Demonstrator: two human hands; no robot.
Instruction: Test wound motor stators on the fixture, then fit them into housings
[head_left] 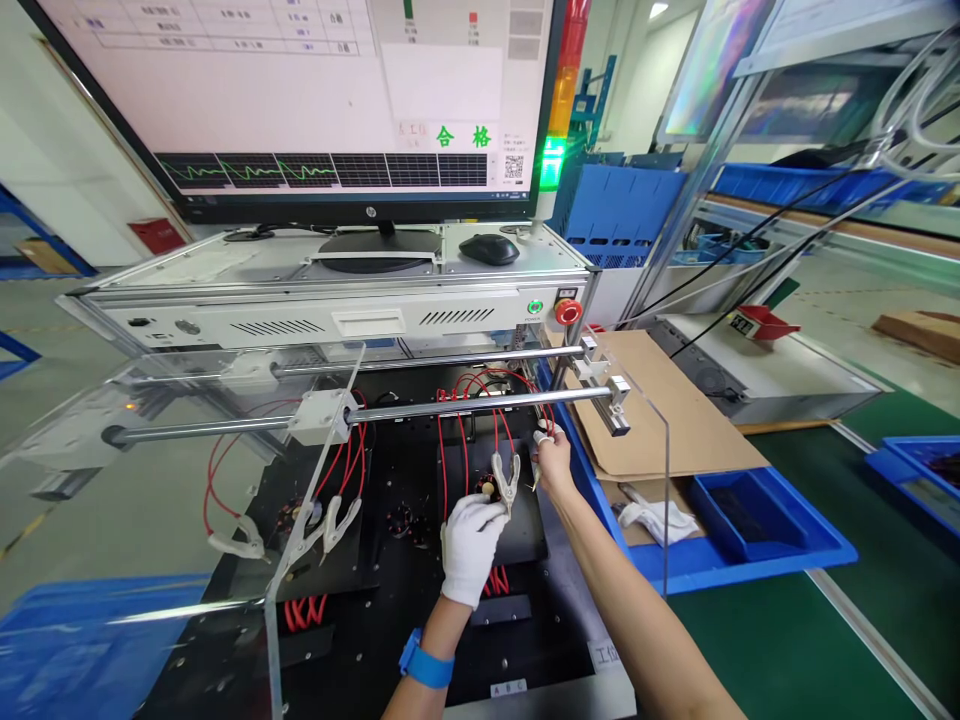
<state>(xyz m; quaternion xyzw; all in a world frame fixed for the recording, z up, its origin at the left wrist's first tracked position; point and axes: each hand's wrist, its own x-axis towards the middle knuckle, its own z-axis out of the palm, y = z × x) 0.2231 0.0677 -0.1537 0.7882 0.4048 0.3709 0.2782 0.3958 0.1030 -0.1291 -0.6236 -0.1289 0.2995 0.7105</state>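
Observation:
My left hand [471,548], in a white glove with a blue wristband [426,660], reaches over the black fixture plate. Its fingertips are pinched together at the jaws of a white test clip [507,476] on red wires; what they pinch is too small to make out. Beside the fingers, a small wire-wound coil part [487,487] is partly covered. My right hand [553,462], with white coverings on some fingertips, is closed around another white clip at the fixture's right edge, mostly hidden by the fingers. A second round wound part [405,522] lies on the black plate to the left.
Several white clips [341,522] hang on red wires at left, behind a clear acrylic cover [315,470]. Metal rods [480,405] cross above the fixture. A monitor [330,100] stands behind. At right are cardboard [660,400], a blue tray [810,560] and a white glove [660,520].

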